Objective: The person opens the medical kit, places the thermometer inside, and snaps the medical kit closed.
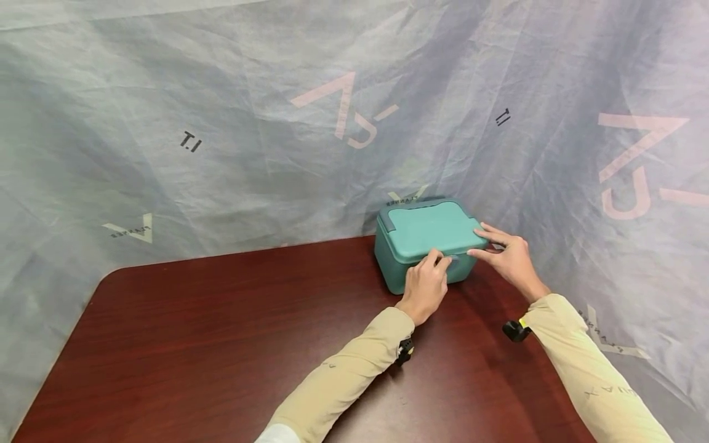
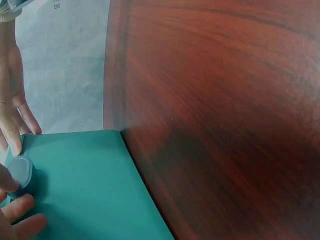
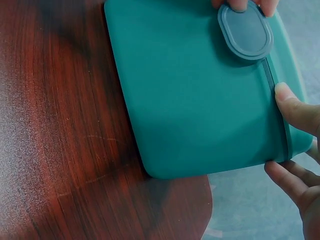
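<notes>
A teal lidded box (image 1: pixel 399 271) stands near the back right edge of the table, its lid (image 1: pixel 429 227) down on it. On its front face is a grey-blue oval latch (image 3: pixel 247 32), tilted out from the wall. The left hand (image 1: pixel 425 284) pinches this latch at the front; in the right wrist view only its fingertips show. At the right front corner, the right hand (image 1: pixel 512 258) holds the lid's rim, with its thumb (image 3: pixel 295 107) on the front seam and its other fingers along the side. The box's inside is hidden.
The dark red wooden table (image 1: pixel 194 344) extends left and forward of the box. Grey printed cloth (image 1: pixel 249 154) hangs close behind the box and along the right side. A small black wrist camera (image 1: pixel 516 331) sits under the right forearm.
</notes>
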